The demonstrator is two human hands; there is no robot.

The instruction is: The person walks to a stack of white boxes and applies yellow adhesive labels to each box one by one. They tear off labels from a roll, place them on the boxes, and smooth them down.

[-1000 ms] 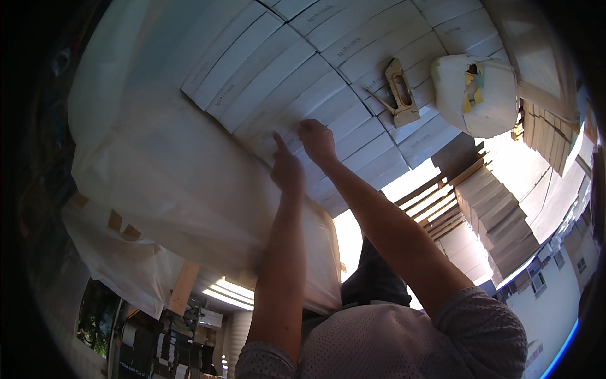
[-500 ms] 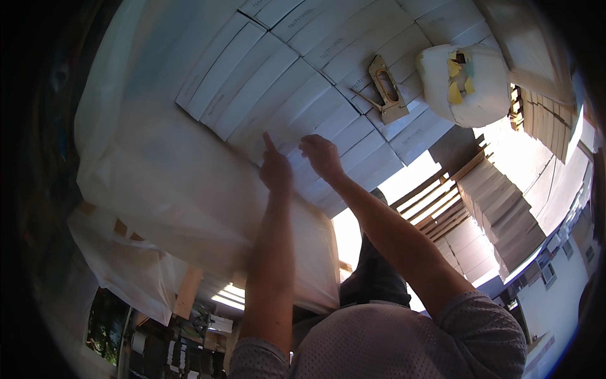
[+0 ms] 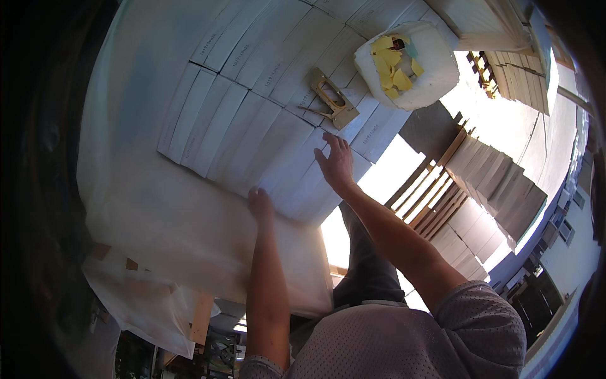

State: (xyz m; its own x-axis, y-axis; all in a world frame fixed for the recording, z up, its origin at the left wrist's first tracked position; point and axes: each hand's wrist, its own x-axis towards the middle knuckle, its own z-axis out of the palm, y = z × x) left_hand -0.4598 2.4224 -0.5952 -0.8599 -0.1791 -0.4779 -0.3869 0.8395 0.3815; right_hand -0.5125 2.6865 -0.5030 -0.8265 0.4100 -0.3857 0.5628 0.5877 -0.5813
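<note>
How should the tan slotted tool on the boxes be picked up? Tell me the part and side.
Probably best grip the tan slotted tool by the long bar right of its slot, coming from the right with the right hand, the nearer one. The slot seems to leave finger room, and the thin lever juts out left, making that side awkward.

Wide head-worn fisheye view, facing down, near.
</note>
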